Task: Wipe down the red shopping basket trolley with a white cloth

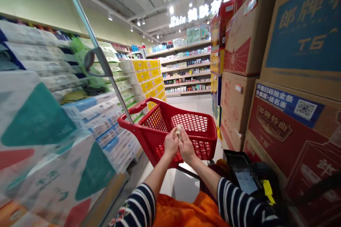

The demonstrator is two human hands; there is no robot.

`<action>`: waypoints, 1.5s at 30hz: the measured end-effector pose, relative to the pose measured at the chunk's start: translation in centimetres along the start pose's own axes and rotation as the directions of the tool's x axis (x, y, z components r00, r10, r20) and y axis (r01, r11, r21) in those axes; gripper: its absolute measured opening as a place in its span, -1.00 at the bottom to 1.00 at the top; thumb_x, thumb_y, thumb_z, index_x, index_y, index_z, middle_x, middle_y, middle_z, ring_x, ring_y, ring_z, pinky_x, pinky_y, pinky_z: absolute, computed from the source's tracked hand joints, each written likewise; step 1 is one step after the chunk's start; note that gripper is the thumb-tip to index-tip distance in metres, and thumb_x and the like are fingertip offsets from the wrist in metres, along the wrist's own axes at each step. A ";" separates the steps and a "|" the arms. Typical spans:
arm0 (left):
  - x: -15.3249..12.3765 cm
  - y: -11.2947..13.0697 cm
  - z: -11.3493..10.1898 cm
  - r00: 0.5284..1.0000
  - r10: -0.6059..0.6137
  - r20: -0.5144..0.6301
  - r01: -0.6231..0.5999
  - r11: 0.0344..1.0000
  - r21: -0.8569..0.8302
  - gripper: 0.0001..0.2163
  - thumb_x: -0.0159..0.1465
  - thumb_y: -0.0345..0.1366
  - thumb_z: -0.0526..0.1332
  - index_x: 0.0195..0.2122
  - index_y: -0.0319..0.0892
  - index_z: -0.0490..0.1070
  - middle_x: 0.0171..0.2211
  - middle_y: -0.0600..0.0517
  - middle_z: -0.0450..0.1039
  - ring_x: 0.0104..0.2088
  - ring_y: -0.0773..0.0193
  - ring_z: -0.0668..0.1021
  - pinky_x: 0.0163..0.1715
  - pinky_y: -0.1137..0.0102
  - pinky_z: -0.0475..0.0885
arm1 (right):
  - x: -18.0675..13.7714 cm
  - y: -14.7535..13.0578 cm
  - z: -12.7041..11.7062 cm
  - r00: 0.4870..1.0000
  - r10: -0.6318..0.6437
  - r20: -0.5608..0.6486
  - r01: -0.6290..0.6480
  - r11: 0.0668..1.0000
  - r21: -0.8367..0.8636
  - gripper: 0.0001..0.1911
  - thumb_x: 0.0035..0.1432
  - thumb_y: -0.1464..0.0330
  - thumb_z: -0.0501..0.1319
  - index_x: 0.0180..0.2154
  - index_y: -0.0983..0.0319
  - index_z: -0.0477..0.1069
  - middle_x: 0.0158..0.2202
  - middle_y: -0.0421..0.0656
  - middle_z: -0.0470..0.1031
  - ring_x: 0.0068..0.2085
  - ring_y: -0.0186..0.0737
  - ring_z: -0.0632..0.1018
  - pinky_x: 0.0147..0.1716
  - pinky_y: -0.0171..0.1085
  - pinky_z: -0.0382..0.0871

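In the head view, my left hand and my right hand meet in front of me, closed around a small pale crumpled cloth. Part of it sticks out above the fingers; the rest is hidden between them. Both hands are over the near side of a red shopping cart with perforated plastic walls. A metal pole with a grey hooked grip rises from the cart's left corner.
Stacked tissue packs line the left, with yellow-and-white packs beyond. Tall cartons wall the right. A dark bag-like item with a yellow tag sits low at right. Stocked shelves stand at the aisle's end.
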State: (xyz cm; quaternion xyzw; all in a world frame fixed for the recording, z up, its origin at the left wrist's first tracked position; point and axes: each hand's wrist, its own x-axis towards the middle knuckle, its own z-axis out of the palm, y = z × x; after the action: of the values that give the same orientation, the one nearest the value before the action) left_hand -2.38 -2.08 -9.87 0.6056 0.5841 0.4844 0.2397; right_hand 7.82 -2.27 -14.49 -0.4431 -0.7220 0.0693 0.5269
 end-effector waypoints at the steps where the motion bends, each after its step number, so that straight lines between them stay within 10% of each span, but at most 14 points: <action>1: -0.4 0.4 1.2 0.993 -0.113 0.024 0.115 0.966 -0.233 -0.62 0.15 -0.36 0.05 0.01 -0.11 0.35 0.02 -0.07 0.40 0.00 0.21 0.45 0.11 0.27 0.23 | 0.3 -0.1 0.3 0.999 0.040 -0.029 -0.040 0.999 0.022 -0.47 0.21 0.38 -0.07 0.22 0.27 0.06 0.17 -0.02 0.23 0.20 -0.20 0.23 0.15 -0.15 0.19; 5: -0.7 1.6 2.5 0.941 -0.231 0.249 0.336 0.531 -0.778 -0.63 0.23 -0.14 -0.02 -0.06 -0.19 0.40 -0.02 -0.13 0.42 -0.03 0.23 0.48 0.01 0.36 0.35 | 1.9 -0.1 0.3 0.995 0.019 -0.095 -0.014 0.999 0.050 -0.44 0.20 0.34 0.00 0.23 0.24 0.03 0.16 -0.01 0.23 0.21 -0.16 0.23 0.15 -0.13 0.20; 7: 0.0 2.2 1.6 0.938 -0.186 0.292 0.346 0.499 -0.795 -0.57 0.25 -0.07 -0.09 -0.06 -0.20 0.39 -0.01 -0.15 0.41 -0.01 0.22 0.47 0.03 0.34 0.34 | 2.7 -0.2 0.0 0.993 -0.051 -0.108 0.056 0.997 0.049 -0.45 0.19 0.38 0.00 0.22 0.22 0.07 0.17 -0.03 0.23 0.20 -0.18 0.24 0.13 -0.15 0.23; 12: 1.7 2.5 -1.9 0.992 -0.048 0.115 0.062 0.990 -0.127 -0.58 0.22 -0.21 -0.03 0.08 -0.19 0.28 0.17 -0.13 0.21 0.18 0.17 0.25 0.20 0.16 0.07 | 4.0 -0.4 -0.2 0.994 -0.090 -0.056 0.084 0.991 -0.099 -0.56 0.19 0.48 -0.04 0.10 0.23 0.27 0.11 -0.02 0.30 0.16 -0.18 0.29 0.12 -0.14 0.23; 15: 1.9 1.0 -3.6 0.991 0.067 0.114 -0.120 0.819 0.561 -0.52 0.19 -0.30 -0.01 0.17 -0.19 0.17 0.26 -0.12 0.00 0.27 0.04 0.03 0.18 -0.13 -0.22 | 3.5 0.0 0.2 0.994 -0.069 0.090 0.092 0.952 -0.292 -0.60 0.19 0.46 0.01 0.06 0.29 0.31 0.13 0.03 0.27 0.17 -0.10 0.25 0.13 -0.10 0.18; 18: 1.7 -1.1 -4.4 0.967 0.005 0.253 -0.219 0.517 0.827 -0.47 0.16 -0.34 -0.01 0.21 -0.19 0.10 0.28 -0.12 -0.05 0.29 0.00 -0.05 0.13 -0.23 -0.21 | 2.7 0.7 0.1 0.979 -0.026 0.204 0.104 0.920 -0.377 -0.60 0.17 0.42 0.06 0.07 0.25 0.28 0.14 -0.01 0.25 0.14 -0.05 0.26 0.13 -0.05 0.13; 22: 1.2 -2.2 -4.7 0.957 0.016 0.290 -0.278 0.345 0.897 -0.42 0.18 -0.32 -0.02 0.26 -0.15 -0.02 0.30 -0.07 -0.16 0.30 0.02 -0.11 0.13 -0.20 -0.16 | 1.9 2.9 -3.2 0.976 0.037 0.215 0.052 0.916 -0.397 -0.67 0.14 0.30 0.12 -0.04 0.22 0.35 0.03 -0.07 0.36 0.01 -0.06 0.34 0.12 -0.01 0.04; 28: 1.3 -2.1 -4.6 0.961 0.019 0.278 -0.267 0.347 0.899 -0.41 0.18 -0.29 -0.01 0.27 -0.14 -0.05 0.30 -0.08 -0.15 0.29 0.00 -0.12 0.12 -0.23 -0.19 | -1.2 7.6 -9.8 0.984 0.177 0.020 -0.152 0.896 -0.418 -0.65 0.11 0.40 0.07 -0.05 0.25 0.38 0.09 -0.03 0.29 0.11 -0.06 0.25 0.16 0.01 -0.10; 38: 1.2 -1.9 -4.0 0.970 -0.034 0.241 -0.218 0.321 0.922 -0.38 0.17 -0.23 0.01 0.27 -0.20 -0.09 0.31 -0.11 -0.21 0.29 -0.03 -0.15 0.12 -0.22 -0.14 | 0.9 2.2 -2.0 0.996 0.026 0.084 0.006 0.933 -0.361 -0.68 0.10 0.33 0.18 -0.08 0.24 0.40 0.11 -0.12 0.28 0.13 -0.11 0.20 0.15 -0.16 0.01; 45: 1.4 -2.1 -4.2 0.967 -0.014 0.255 -0.237 0.323 0.916 -0.39 0.18 -0.24 -0.01 0.27 -0.18 -0.09 0.31 -0.10 -0.20 0.29 -0.01 -0.14 0.13 -0.21 -0.18 | 2.5 4.4 -7.2 0.993 0.085 -0.081 -0.110 0.909 -0.402 -0.68 0.26 0.45 -0.06 -0.12 0.27 0.42 0.15 -0.10 0.22 0.14 -0.19 0.20 0.14 -0.21 0.04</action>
State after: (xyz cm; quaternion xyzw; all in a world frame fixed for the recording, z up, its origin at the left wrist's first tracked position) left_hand -7.28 -1.54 -9.51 0.7197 0.6826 0.0037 -0.1268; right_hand 16.10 -0.53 -12.08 -0.5801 -0.6811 -0.0692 0.4414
